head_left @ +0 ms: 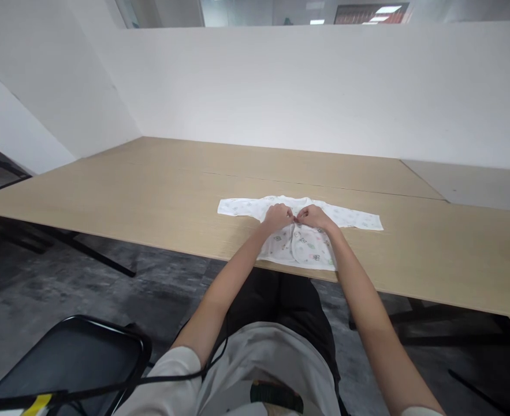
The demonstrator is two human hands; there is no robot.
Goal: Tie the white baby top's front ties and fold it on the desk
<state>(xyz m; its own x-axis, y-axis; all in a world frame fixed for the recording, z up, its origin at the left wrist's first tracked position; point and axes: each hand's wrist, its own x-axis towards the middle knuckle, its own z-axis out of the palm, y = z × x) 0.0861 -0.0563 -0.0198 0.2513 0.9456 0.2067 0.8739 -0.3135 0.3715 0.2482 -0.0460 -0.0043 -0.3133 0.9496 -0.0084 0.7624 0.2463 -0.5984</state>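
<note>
A small white baby shirt with a scattered print lies spread on the table, its long sleeves stretched out to both sides. Its lower hem reaches close to the table's front edge. At the middle of the chest, my left hand pinches the fabric along the front opening. Just to the right, my right hand pinches the facing part of the same opening, and the fingertips of both hands nearly meet. Whatever small fastening may be between the fingers is too small to make out.
The wooden table stretches wide to both sides, with a white wall behind it. A grey panel lies at the right rear. A black chair stands at lower left, and a black cable crosses by my left arm.
</note>
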